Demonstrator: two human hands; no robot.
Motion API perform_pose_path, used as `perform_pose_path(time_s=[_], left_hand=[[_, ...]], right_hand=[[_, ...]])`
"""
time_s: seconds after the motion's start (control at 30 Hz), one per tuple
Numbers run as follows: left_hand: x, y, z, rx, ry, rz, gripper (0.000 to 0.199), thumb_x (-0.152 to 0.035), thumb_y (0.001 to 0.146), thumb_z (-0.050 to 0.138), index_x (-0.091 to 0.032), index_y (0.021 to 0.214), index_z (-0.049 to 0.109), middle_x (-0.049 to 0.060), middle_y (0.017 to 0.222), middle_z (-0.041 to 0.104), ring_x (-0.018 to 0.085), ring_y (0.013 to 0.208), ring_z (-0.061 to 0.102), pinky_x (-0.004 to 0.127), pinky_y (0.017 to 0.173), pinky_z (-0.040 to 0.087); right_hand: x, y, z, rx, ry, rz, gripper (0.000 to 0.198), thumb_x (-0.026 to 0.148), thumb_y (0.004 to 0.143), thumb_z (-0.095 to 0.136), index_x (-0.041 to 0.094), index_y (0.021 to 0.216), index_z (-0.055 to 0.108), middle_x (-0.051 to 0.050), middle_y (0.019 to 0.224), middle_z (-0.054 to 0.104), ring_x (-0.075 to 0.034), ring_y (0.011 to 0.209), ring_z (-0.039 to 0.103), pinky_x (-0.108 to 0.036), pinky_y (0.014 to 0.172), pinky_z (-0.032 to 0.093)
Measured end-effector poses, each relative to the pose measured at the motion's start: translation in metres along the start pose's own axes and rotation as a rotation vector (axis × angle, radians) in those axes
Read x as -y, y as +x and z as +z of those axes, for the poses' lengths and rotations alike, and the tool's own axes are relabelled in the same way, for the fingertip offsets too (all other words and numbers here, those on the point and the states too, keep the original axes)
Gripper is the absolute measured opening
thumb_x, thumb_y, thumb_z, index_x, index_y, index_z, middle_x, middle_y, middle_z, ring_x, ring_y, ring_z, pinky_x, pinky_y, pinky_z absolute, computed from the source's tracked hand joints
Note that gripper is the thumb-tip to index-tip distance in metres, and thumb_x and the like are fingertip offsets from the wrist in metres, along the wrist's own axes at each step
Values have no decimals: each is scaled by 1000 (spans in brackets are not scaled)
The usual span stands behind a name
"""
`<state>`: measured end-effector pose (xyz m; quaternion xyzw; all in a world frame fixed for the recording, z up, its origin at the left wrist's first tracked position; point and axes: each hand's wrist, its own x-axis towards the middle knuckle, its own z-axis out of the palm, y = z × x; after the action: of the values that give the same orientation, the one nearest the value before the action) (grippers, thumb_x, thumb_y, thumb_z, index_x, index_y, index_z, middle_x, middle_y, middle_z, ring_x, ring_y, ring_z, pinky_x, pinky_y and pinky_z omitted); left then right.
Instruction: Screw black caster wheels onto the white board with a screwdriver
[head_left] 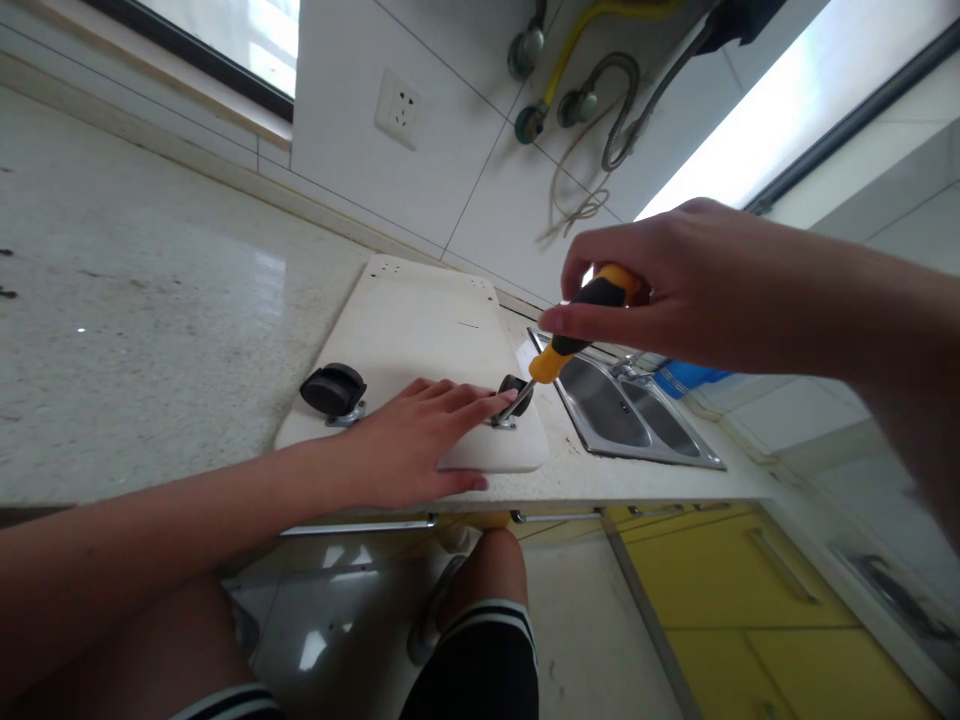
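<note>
Starting left of centre with a black caster (330, 390) on the white board (420, 330), lying mid-frame; pressing on it with the left hand (431, 438), thumb and fingers apart, forefinger reaching the second caster (519, 390) near centre; angling a yellow-and-black screwdriver (568, 346) down to its base; gripping upper right, right hand (667, 290) curled tightly round the handle

Yellow-and-black screwdriver (551, 362) tilted over a black caster (525, 405)
Its tip points down at the metal mount (505, 425); the white board (420, 340) lies flat on the desk (172, 370), a second caster (334, 389) near one corner.
</note>
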<state>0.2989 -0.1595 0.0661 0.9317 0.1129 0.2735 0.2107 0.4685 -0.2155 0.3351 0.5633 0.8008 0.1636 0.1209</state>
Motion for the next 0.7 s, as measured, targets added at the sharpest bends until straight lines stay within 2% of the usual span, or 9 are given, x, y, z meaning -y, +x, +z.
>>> perform_pose_path(time_s=[0.1,0.13,0.23,0.33,0.4,0.5,0.57,0.63,0.7], left_hand=[[0,0,-1,25,25,-17,94,-48,102,77,-34,178,24,12,175,49,39,154,53,57,128,36],[1,0,-1,32,32,-25,94,-48,102,77,-35,178,23,11,176,49,38,154,52,57,128,36],[1,0,-1,46,46,-34,91,-49,103,74,-35,177,22,10,175,49,36,154,52,56,127,38],[2,-1,0,43,45,-31,91,-48,103,73,-36,177,21,9,176,49,35,155,51,55,127,38],[3,-1,0,40,46,-29,95,-46,100,76,-37,177,21,9,176,48,36,156,50,55,127,38],[5,-1,2,44,44,-27,103,-33,92,80,-38,176,21,8,176,49,37,155,51,56,126,39],[6,-1,3,39,38,-26,105,-25,86,78,-38,175,23,8,174,50,36,154,52,56,126,39],[6,-1,4,31,29,-26,105,-22,84,75,-37,175,24,8,173,52,36,153,52,55,126,39],[6,-1,4,26,20,-29,104,-22,84,74,-35,175,27,8,171,54,35,151,53,54,126,39]], right_hand=[[4,-2,-3,65,29,45,63,76,94,69,15,99,82,-3,81,78,-14,77,73,-25,64,40],[6,-2,-4,66,14,79,56,73,94,74,18,103,80,-5,80,78,-18,76,71,-29,64,41],[9,-5,-4,70,-35,136,63,80,99,61,21,119,73,-8,85,76,-21,74,64,-35,67,40],[6,-7,-8,127,-8,71,74,88,89,69,30,134,65,-4,92,76,-19,71,62,-34,65,37],[8,-6,-10,128,-35,54,67,88,87,71,32,125,69,-1,87,74,-18,68,59,-34,64,35],[17,-3,-10,78,-170,118,63,87,97,56,26,100,72,-5,73,67,-19,66,56,-37,65,33],[20,-2,-8,83,-211,114,63,85,98,56,25,105,72,-6,72,66,-21,68,57,-37,66,32],[18,-1,-7,125,-173,56,60,81,93,66,27,119,71,-5,77,69,-21,70,59,-37,66,32],[14,0,-7,156,-127,33,60,79,88,75,27,120,71,-5,79,70,-21,71,60,-36,65,33]])
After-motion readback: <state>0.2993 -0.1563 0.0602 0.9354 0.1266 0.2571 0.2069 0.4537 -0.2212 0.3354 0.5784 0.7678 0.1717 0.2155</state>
